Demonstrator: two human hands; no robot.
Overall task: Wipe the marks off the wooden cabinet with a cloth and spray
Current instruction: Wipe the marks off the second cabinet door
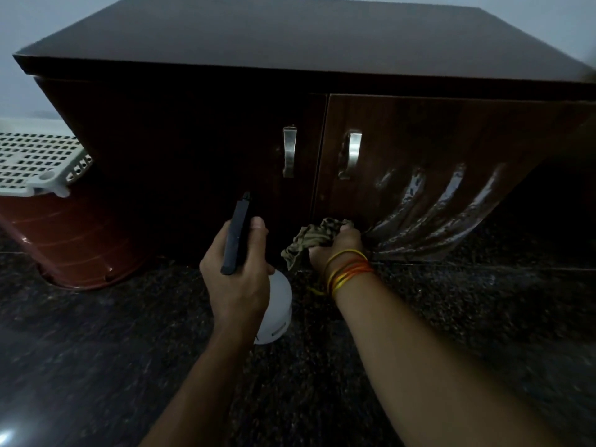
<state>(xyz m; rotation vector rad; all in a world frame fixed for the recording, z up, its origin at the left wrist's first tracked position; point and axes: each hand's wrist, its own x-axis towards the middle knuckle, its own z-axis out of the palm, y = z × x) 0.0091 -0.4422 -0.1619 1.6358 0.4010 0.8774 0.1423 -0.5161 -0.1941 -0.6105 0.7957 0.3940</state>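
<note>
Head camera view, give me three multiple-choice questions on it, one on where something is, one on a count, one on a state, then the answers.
1. Where is the cloth?
A. on the cabinet top
B. bunched in the right hand at the bottom of the right door
C. in the basket

2. How many metal handles show on the cabinet doors?
A. one
B. two
C. four

3. What state is the right door in?
A. streaked with wet arcs
B. dry and unmarked
C. swung open

Answers:
1 B: the right hand grips the cloth low against the right door.
2 B: one handle per door, the other at.
3 A: shiny curved smears cross its lower part.
</note>
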